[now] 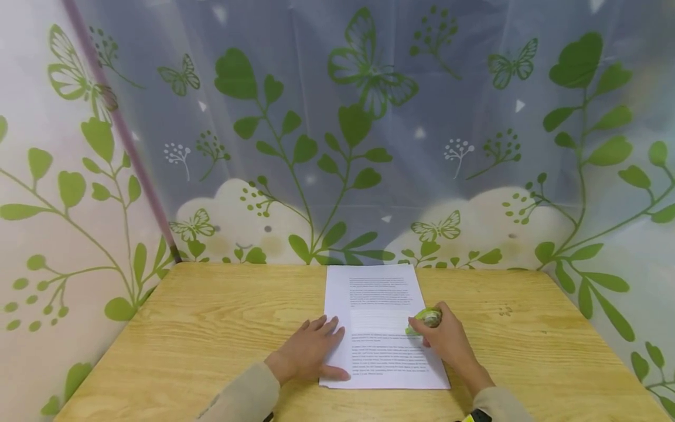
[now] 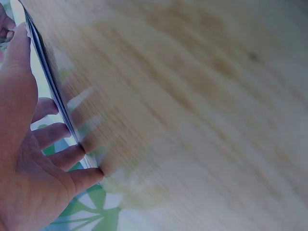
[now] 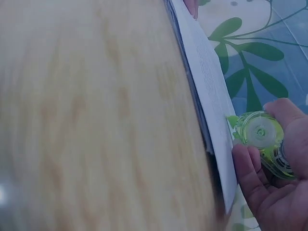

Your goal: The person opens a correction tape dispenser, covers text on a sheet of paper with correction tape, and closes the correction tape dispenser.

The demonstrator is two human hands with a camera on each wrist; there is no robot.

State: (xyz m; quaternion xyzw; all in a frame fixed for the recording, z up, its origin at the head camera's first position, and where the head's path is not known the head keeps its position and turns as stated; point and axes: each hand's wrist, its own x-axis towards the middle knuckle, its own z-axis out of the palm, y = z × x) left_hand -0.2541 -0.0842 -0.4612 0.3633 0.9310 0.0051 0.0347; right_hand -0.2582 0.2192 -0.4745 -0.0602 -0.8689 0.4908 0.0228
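Note:
A stack of printed paper [image 1: 387, 366] lies on the table, its top sheet bearing blocks of text with a pale, faintly lined band between them. My left hand [image 1: 310, 350] rests on the stack's left edge, fingers spread and thumb near the lower left corner. In the left wrist view, fingertips of the left hand [image 2: 29, 149] reach the paper's edge. My right hand [image 1: 452, 340] grips a green see-through correction tape dispenser [image 1: 432, 318] over the sheet's right side, level with the pale band. The round reel of the dispenser [image 3: 260, 132] shows in the right wrist view.
The wooden table [image 1: 227, 316] extends on both sides of the paper. A curtain [image 1: 316, 193] printed with leaves and butterflies hangs behind the table's far edge and along both sides. Small dark marks [image 1: 505, 310] show on the tabletop at right.

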